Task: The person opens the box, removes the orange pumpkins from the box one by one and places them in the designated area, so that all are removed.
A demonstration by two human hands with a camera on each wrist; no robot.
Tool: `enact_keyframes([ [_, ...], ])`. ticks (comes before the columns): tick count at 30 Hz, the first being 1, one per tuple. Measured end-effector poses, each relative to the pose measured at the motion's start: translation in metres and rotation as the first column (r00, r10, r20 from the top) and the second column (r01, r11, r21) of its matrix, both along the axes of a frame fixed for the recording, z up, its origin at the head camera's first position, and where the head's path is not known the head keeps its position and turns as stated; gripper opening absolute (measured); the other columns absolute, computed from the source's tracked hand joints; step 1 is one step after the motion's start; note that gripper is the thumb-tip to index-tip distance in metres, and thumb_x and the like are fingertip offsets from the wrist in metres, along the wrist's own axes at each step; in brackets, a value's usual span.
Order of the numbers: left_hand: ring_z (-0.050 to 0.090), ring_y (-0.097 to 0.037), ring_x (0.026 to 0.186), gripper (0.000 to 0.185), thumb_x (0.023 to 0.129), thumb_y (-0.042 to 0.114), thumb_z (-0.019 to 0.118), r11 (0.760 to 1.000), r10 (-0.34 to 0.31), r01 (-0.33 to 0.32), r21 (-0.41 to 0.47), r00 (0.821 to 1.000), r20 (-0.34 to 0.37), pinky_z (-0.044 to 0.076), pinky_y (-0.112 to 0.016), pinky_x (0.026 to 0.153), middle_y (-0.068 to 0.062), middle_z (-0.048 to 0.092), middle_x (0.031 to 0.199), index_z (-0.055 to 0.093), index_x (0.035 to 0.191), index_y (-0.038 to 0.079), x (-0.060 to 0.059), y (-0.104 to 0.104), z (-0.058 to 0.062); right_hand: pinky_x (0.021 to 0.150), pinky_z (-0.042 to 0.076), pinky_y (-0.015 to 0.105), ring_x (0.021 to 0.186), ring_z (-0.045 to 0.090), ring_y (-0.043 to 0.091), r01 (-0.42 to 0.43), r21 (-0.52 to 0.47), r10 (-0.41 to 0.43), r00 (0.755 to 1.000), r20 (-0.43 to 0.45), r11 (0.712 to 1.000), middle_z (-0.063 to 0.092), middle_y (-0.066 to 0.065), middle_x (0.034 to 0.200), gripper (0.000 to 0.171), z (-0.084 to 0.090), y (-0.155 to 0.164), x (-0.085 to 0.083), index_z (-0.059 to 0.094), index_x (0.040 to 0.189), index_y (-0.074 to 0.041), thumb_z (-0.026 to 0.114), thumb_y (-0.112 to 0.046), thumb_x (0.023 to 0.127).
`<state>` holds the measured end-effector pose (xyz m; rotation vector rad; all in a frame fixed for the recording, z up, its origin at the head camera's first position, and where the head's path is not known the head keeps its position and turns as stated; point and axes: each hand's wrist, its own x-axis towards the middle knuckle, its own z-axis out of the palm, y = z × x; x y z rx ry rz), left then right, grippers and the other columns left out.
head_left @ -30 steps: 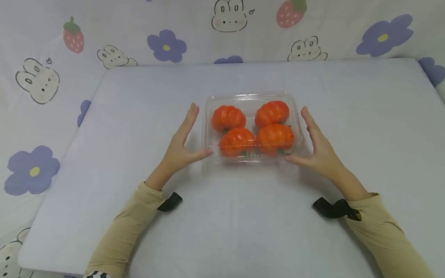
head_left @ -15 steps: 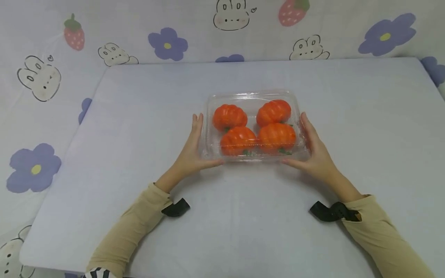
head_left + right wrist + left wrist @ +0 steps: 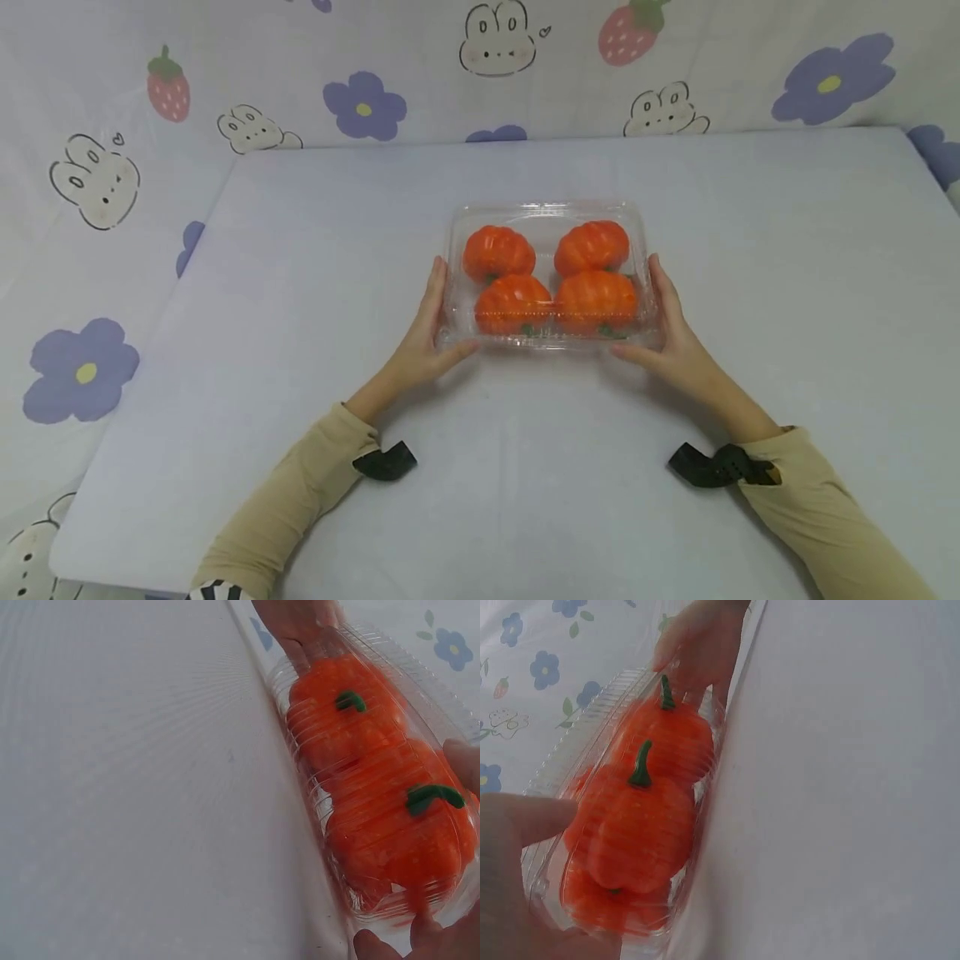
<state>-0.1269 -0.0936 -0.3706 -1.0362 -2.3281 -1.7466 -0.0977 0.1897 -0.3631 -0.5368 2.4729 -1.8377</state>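
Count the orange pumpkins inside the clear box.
4, in two rows inside the clear box: far left, far right, near left, near right. None appear hidden.

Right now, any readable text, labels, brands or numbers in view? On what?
None readable. The clear plastic box holding four orange pumpkins carries no visible label. The cloth behind the table shows only drawn rabbits, strawberries and flowers, no lettering.

Clear plastic box (image 3: 545, 213), ribbed, lid closed, lying flat on the table, long side facing the person. Holding four orange pumpkins (image 3: 551, 277) with green stems, sitting two by two, packed touching one another.
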Motion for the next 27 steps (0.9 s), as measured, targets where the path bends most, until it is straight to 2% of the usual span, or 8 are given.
enact_keyframes([
  [2, -0.004, -0.027, 0.115, 0.087, 0.072, 0.035, 0.053, 1.000, -0.008, 0.009, 0.017, 0.999, -0.041, 0.004, -0.034, 0.092, -0.021, -0.006, 0.127, -0.003, 0.122, -0.009, -0.003, 0.001, -0.006, 0.086, -0.001, 0.050, 0.115, -0.002, 0.012, -0.002, -0.012, 0.003, 1.000, 0.027, 1.000, -0.006, 0.004, 0.130, 0.094, 0.000, 0.001, 0.000, -0.004, 0.127, -0.013, 0.062, 0.004, 0.063],
  [4, -0.002, -0.027, 0.115, 0.083, 0.073, 0.027, 0.055, 1.000, -0.012, 0.014, 0.028, 0.998, -0.058, 0.007, -0.035, 0.091, -0.018, -0.005, 0.128, -0.002, 0.123, -0.007, -0.006, 0.001, -0.013, 0.086, -0.001, 0.050, 0.115, -0.003, 0.011, -0.004, -0.024, 0.005, 0.999, 0.045, 1.000, -0.006, 0.004, 0.130, 0.093, 0.000, 0.002, -0.001, -0.004, 0.127, -0.013, 0.062, 0.004, 0.063],
  [7, 0.000, -0.025, 0.115, 0.080, 0.072, 0.014, 0.056, 1.000, -0.011, 0.012, 0.028, 0.999, -0.040, 0.012, -0.039, 0.090, -0.012, -0.004, 0.130, -0.002, 0.125, -0.001, -0.008, 0.000, -0.023, 0.086, -0.001, 0.050, 0.115, -0.002, 0.011, -0.004, -0.041, 0.006, 0.998, 0.062, 0.999, -0.006, 0.004, 0.130, 0.093, 0.000, 0.002, -0.001, -0.004, 0.127, -0.013, 0.061, 0.004, 0.064],
  [9, 0.001, -0.024, 0.116, 0.079, 0.072, 0.011, 0.056, 1.000, -0.006, 0.006, 0.027, 1.000, -0.019, 0.014, -0.041, 0.089, -0.008, -0.003, 0.130, -0.002, 0.126, 0.002, -0.007, 0.001, -0.027, 0.086, -0.001, 0.050, 0.115, -0.002, 0.012, -0.001, -0.051, 0.005, 0.998, 0.069, 0.999, -0.005, 0.003, 0.130, 0.092, 0.000, 0.002, -0.001, -0.004, 0.127, -0.013, 0.061, 0.004, 0.064],
  [11, 0.002, -0.025, 0.115, 0.077, 0.074, 0.013, 0.054, 0.999, -0.011, 0.012, 0.036, 1.000, -0.025, 0.015, -0.044, 0.088, -0.010, -0.003, 0.130, -0.002, 0.126, 0.002, -0.005, 0.001, -0.024, 0.086, -0.001, 0.050, 0.115, -0.001, 0.012, -0.002, -0.068, 0.008, 0.997, 0.079, 0.998, -0.004, 0.003, 0.130, 0.091, 0.001, 0.002, -0.001, -0.003, 0.127, -0.013, 0.060, 0.005, 0.064],
  [17, 0.000, -0.032, 0.114, 0.072, 0.080, 0.029, 0.042, 0.998, -0.033, 0.037, 0.045, 0.996, -0.085, 0.010, -0.043, 0.089, -0.020, -0.003, 0.127, -0.004, 0.123, -0.006, 0.006, 0.006, -0.002, 0.084, 0.002, 0.053, 0.115, 0.002, 0.016, -0.006, -0.086, 0.014, 0.996, 0.091, 0.996, -0.001, 0.003, 0.130, 0.091, 0.003, 0.004, -0.002, -0.001, 0.127, -0.013, 0.060, 0.006, 0.063],
  [21, -0.003, -0.030, 0.114, 0.069, 0.082, 0.029, 0.039, 0.999, -0.032, 0.033, 0.016, 0.997, -0.065, 0.005, -0.037, 0.091, -0.020, -0.005, 0.127, -0.005, 0.123, -0.005, 0.009, 0.005, 0.002, 0.085, 0.003, 0.052, 0.115, 0.002, 0.016, -0.012, -0.084, 0.020, 0.996, 0.090, 0.996, 0.000, 0.003, 0.130, 0.090, 0.003, 0.005, -0.003, 0.000, 0.127, -0.013, 0.061, 0.006, 0.063],
  [27, -0.002, -0.029, 0.114, 0.065, 0.083, 0.028, 0.036, 1.000, -0.022, 0.022, -0.001, 0.999, -0.033, 0.005, -0.035, 0.092, -0.015, -0.004, 0.129, -0.004, 0.124, -0.003, 0.011, 0.005, 0.004, 0.086, 0.003, 0.050, 0.115, 0.002, 0.014, -0.012, -0.087, 0.021, 0.994, 0.104, 0.996, 0.000, 0.002, 0.130, 0.089, 0.003, 0.006, -0.003, 0.001, 0.127, -0.014, 0.061, 0.005, 0.063],
])
